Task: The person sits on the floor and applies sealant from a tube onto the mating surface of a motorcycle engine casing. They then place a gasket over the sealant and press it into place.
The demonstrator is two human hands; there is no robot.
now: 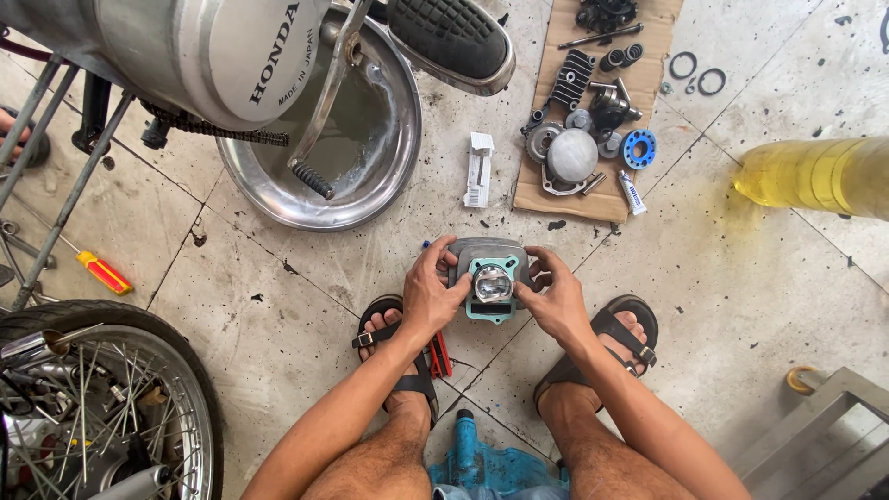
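A grey engine cylinder (483, 252) with a green gasket stands on the tiled floor between my sandalled feet, and a shiny piston (493, 283) sits in its bore. My left hand (431, 294) grips the cylinder's left side, fingers curled over its top edge. On the cylinder's right side my right hand (554, 298) holds on, thumb pressing near the piston. Both hands touch the cylinder.
A motorcycle engine and kick-starter (315, 139) hang over a steel basin (370, 176) at upper left. Cardboard (602, 199) holds several engine parts. A yellow bottle (815, 176) lies right, a screwdriver (104, 272) left, a spoked wheel (102, 407) lower left, a small box (479, 168) ahead.
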